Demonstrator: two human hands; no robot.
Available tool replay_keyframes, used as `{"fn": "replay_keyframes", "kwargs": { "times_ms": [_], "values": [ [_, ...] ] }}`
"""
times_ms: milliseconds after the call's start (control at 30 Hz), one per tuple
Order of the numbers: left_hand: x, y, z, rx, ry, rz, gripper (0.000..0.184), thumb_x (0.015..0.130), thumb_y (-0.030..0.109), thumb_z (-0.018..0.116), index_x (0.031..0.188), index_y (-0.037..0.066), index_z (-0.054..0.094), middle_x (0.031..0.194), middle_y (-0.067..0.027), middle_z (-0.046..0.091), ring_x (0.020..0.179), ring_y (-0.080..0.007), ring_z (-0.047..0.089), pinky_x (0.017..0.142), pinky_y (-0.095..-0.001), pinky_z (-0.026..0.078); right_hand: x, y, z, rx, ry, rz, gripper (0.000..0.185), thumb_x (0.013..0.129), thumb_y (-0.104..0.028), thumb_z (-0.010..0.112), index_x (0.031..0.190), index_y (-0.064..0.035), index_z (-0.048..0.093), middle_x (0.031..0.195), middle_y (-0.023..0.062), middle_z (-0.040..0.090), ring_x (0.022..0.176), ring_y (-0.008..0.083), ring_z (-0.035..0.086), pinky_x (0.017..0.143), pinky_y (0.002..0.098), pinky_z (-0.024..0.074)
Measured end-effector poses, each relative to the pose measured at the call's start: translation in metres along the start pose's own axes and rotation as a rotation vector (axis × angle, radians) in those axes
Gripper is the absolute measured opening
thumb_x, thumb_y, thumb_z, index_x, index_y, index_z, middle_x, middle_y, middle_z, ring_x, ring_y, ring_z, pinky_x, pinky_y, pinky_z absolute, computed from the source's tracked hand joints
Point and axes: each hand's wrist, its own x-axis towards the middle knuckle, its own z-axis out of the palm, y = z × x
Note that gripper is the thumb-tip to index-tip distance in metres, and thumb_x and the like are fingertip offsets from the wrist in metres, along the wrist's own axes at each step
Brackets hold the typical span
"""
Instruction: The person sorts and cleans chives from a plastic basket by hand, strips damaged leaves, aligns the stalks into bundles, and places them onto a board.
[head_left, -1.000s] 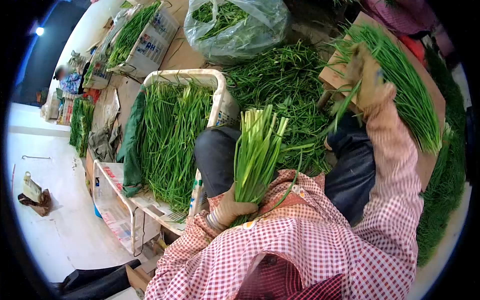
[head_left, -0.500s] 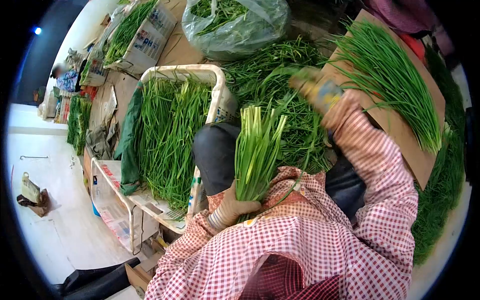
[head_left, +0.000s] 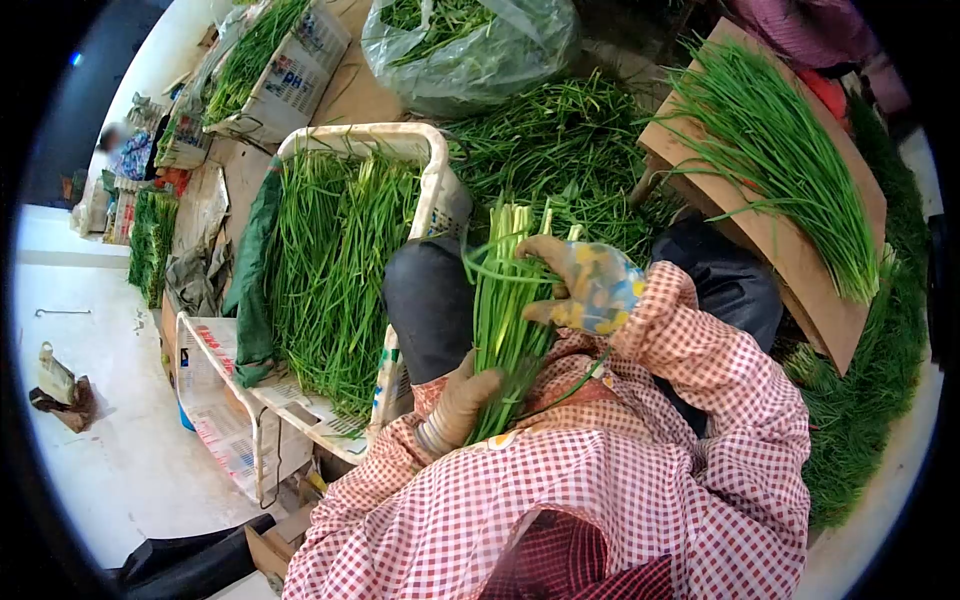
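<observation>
My left hand (head_left: 464, 402), in a tan work glove, is wrapped round the lower part of a bunch of garlic chives (head_left: 510, 320). The bunch stands nearly upright in front of my lap, pale stem ends at the top. At its upper right side is my right hand (head_left: 585, 280), gloved too, with a blue and yellow patterned covering over its back. Its fingers are spread apart, the tips at the stems; whether they touch is hard to tell. Loose bent leaves curl out to the left of the bunch's upper part.
Left of my knee, a white plastic crate (head_left: 437, 185) holds many chives, with green cloth (head_left: 255, 270) over its side. Loose greens (head_left: 560, 130) are heaped ahead. More chives (head_left: 780, 170) lie on a brown board (head_left: 690, 190) at right. A clear plastic bag (head_left: 470, 75) stands beyond.
My right hand has come back from above the loose heap at right to the bunch's upper side. The bunch has shifted slightly in my left hand, which stays closed round it.
</observation>
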Motion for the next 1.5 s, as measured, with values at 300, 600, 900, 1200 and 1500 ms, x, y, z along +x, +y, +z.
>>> {"fn": "replay_keyframes", "kwargs": {
  "times_ms": [300, 600, 900, 1200, 1500],
  "values": [
    [-0.006, 0.006, 0.012, 0.075, -0.012, 0.026, 0.071, 0.081, 0.025, 0.071, 0.137, 0.002, 0.035, 0.126, -0.0085, 0.051, 0.111, -0.0187, 0.049, 0.096, -0.034, 0.04, 0.006, 0.018, 0.002, 0.173, -0.054, -0.245, 0.062, 0.08, -0.024, 0.069, 0.132, -0.0044, 0.044, 0.108, 0.0161, 0.064, 0.101, 0.0271, 0.063, 0.086, 0.0342, 0.0481],
    [-0.004, 0.006, 0.013, 0.144, -0.016, -0.05, 0.069, 0.083, 0.017, 0.067, 0.14, 0.004, 0.03, 0.127, -0.0085, 0.05, 0.113, -0.0188, 0.048, 0.099, -0.0349, 0.039, 0.01, 0.02, -0.001, 0.307, -0.212, -0.193, 0.057, 0.078, -0.017, 0.066, 0.13, -0.0081, 0.043, 0.107, 0.0115, 0.065, 0.101, 0.0235, 0.062, 0.085, 0.0333, 0.0463],
    [0.0, 0.008, 0.009, 0.177, -0.121, -0.065, 0.066, 0.084, 0.022, 0.064, 0.139, 0.002, 0.033, 0.127, -0.0075, 0.051, 0.113, -0.0173, 0.048, 0.098, -0.0325, 0.039, 0.008, 0.031, 0.007, 0.236, -0.207, -0.016, 0.061, 0.08, -0.022, 0.067, 0.134, -0.0098, 0.041, 0.112, 0.015, 0.063, 0.103, 0.0269, 0.061, 0.087, 0.0359, 0.0477],
    [0.0, 0.003, 0.001, 0.135, -0.117, -0.068, 0.073, 0.081, 0.024, 0.068, 0.141, 0.005, 0.032, 0.129, -0.006, 0.05, 0.114, -0.0175, 0.048, 0.097, -0.0338, 0.039, 0.014, 0.022, -0.006, 0.307, -0.294, -0.134, 0.054, 0.082, -0.034, 0.064, 0.126, -0.0071, 0.049, 0.109, 0.0155, 0.063, 0.103, 0.0293, 0.061, 0.087, 0.0372, 0.0478],
    [0.003, 0.011, 0.0, 0.4, -0.091, -0.182, 0.077, 0.072, 0.012, 0.074, 0.138, 0.005, 0.035, 0.117, -0.0062, 0.056, 0.103, -0.0165, 0.053, 0.088, -0.0307, 0.045, 0.035, 0.038, 0.034, 0.255, -0.343, -0.005, 0.032, 0.088, -0.033, 0.056, 0.112, -0.0112, 0.055, 0.088, 0.0166, 0.062, 0.081, 0.0311, 0.061, 0.069, 0.0371, 0.0487]
  ]
}}
